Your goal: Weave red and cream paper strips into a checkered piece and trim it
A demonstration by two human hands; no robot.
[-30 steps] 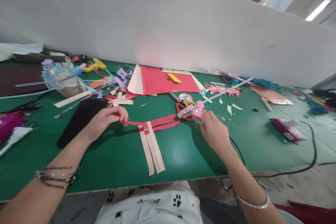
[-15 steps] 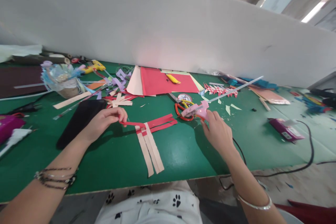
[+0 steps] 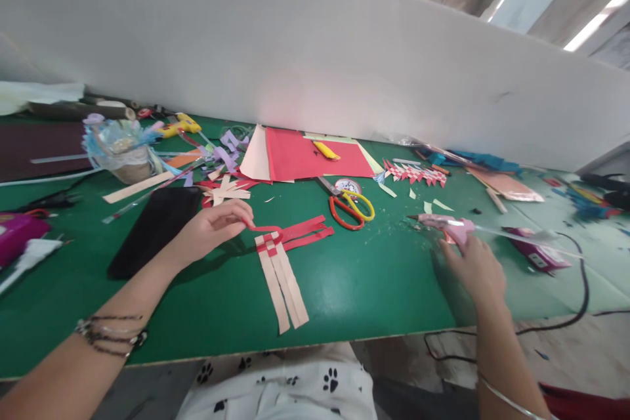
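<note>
My left hand (image 3: 216, 230) pinches the end of a red paper strip (image 3: 266, 229). That strip curls back over a small woven piece (image 3: 270, 246), where red strips cross cream paper strips (image 3: 283, 289). The cream strips lie toward me on the table, and more red strips (image 3: 308, 231) stretch off to the right. Over on the right, my right hand (image 3: 477, 269) is closed around a pink glue gun (image 3: 455, 228). Its nozzle points left and a clear glue stick (image 3: 522, 238) sticks out of its back.
Scissors (image 3: 352, 210) with red and yellow handles lie beyond the woven piece, before red paper sheets (image 3: 315, 157) bearing a yellow cutter (image 3: 325, 149). A black phone-like slab (image 3: 152, 233) lies by my left forearm. Paper scraps (image 3: 226, 190) and a purple box with a cord (image 3: 536, 251) are around.
My right hand has carried the glue gun away to the right and turned it so the nozzle points left. My left hand has shifted slightly right, bending the red strip over more.
</note>
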